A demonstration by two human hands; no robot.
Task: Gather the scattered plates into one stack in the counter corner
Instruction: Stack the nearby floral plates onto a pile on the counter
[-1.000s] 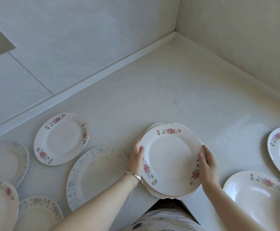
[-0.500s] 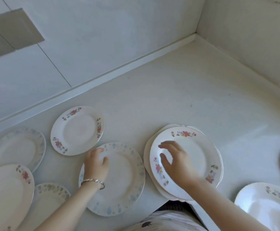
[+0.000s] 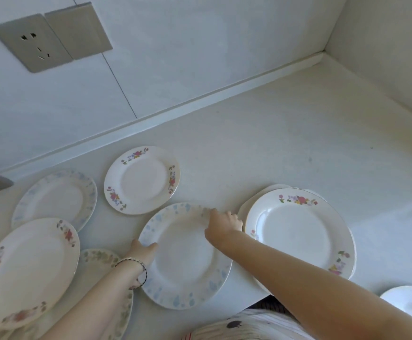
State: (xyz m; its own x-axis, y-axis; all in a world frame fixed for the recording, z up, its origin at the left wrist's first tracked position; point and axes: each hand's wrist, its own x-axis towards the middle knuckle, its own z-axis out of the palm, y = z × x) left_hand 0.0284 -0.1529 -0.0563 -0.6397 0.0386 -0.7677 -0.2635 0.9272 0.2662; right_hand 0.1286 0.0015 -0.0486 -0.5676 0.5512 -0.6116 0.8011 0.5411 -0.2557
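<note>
We list: blue-speckled plate (image 3: pixel 185 258), flat; left hand (image 3: pixel 143 251) grips left rim, right hand (image 3: pixel 224 222) far rim; stack (image 3: pixel 298 234) just right of right fingers (image 3: pixel 234 217).

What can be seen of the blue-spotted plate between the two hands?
The blue-spotted plate is round, white and glossy, ceramic by its look, with pale blue blotches around the rim. It sits face up, empty, on the counter left of the stack. The left hand holds its left rim, the right hand its far right rim.
</note>
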